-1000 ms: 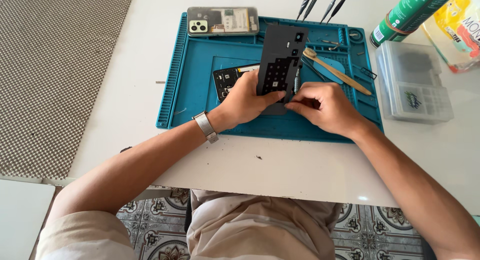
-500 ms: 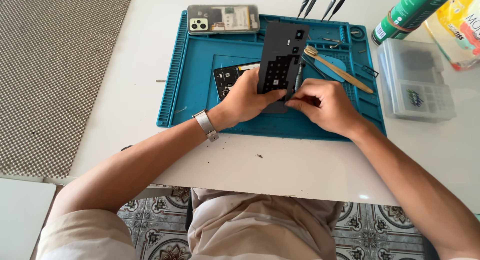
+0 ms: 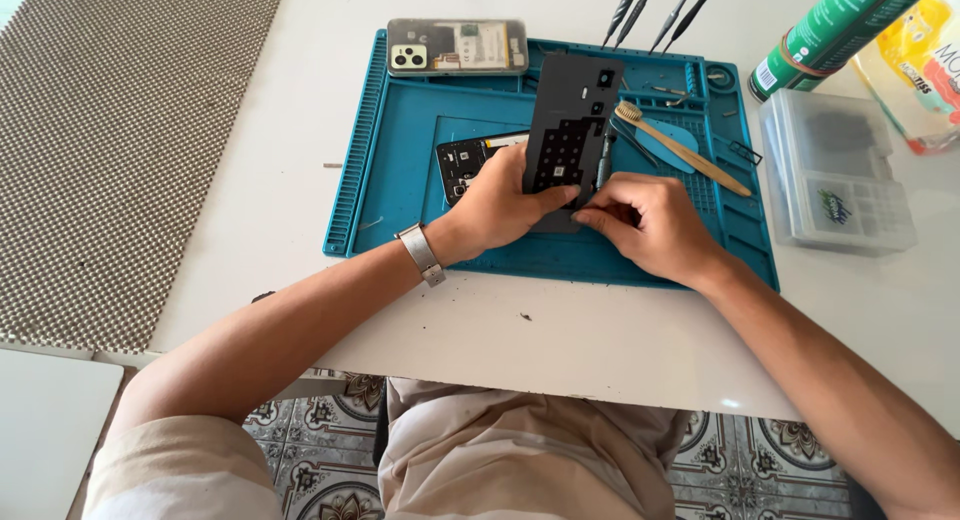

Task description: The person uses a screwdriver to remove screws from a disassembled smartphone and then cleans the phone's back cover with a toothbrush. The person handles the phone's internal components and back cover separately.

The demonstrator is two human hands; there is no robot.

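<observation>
Little moved, left hand (image 3: 505, 205) still gripping grey phone panel (image 3: 568, 130), right hand (image 3: 650, 225) seemingly pinching its lower edge (fingertips hidden)

Left hand (image 3: 505, 202) clenched (right hand (image 3: 650, 225) pinching)

One blue mat (image 3: 400, 170), two opened phones (image 3: 457, 47), one toothbrush (image 3: 680, 150), four metal tools (image 3: 640, 2), one clear box (image 3: 835, 170).

"What's that under my left hand (image 3: 505, 205)?"

"A dark grey, matt plastic phone panel (image 3: 567, 130), flat and smooth, resting on the teal rubbery mat (image 3: 400, 195) with its ribbed edge."

"And just beyond my right hand (image 3: 650, 225)?"

"A pale wooden-handled brush (image 3: 680, 150). Farther right, a frosted clear plastic box (image 3: 835, 175). On my left wrist, a brushed metal watch band (image 3: 420, 253)."

"The white tabletop (image 3: 600, 330)?"

"Smooth, slightly glossy."
</observation>
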